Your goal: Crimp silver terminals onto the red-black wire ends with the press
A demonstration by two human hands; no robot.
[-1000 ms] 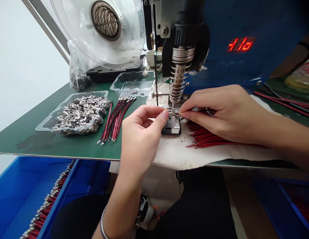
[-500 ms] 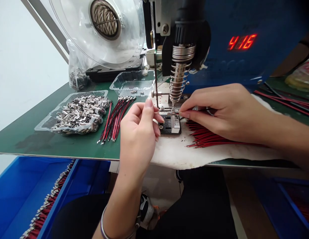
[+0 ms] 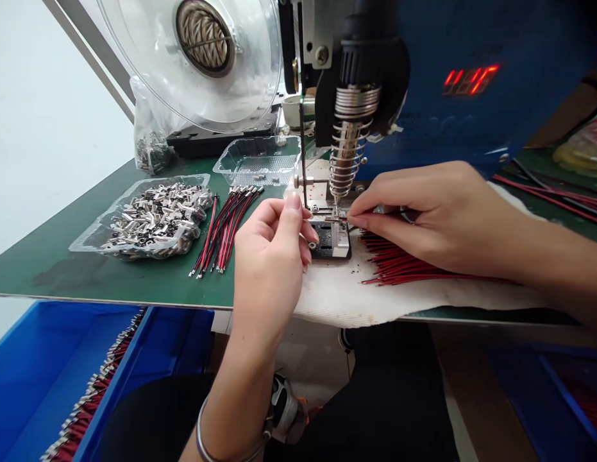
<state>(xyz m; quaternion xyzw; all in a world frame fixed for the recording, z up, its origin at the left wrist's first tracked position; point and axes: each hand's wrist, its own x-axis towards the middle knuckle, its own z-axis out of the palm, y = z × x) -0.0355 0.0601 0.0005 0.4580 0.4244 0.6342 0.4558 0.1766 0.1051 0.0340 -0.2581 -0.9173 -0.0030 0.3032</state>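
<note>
My right hand [image 3: 423, 212] pinches a thin wire [image 3: 408, 217] between thumb and index finger. The wire's end meets a small metal connector [image 3: 335, 220] lying across the metal fixture [image 3: 341, 240]. Right above it stands the soldering iron [image 3: 345, 154], a coil spring around its tip. To the left of the fixture is my left hand [image 3: 274, 247], its fingers curled and thumb pressed to the index finger; what they hold, if anything, is hidden. Under my right hand a bundle of red and black wires [image 3: 394, 263] rests on a white cloth [image 3: 336, 295].
A clear tray [image 3: 79, 244] full of metal connectors stands at left. Beside it lie wires with connectors [image 3: 226, 231]; behind them is another clear tray [image 3: 226, 163]. A blue machine [image 3: 452, 135] with a red display stands behind. Blue bins [image 3: 177, 340] sit below the table edge.
Both hands stay almost in place, with the wire and connector still at the fixture under the iron. The red digits on the display have changed. The whole view shifts very slightly.
</note>
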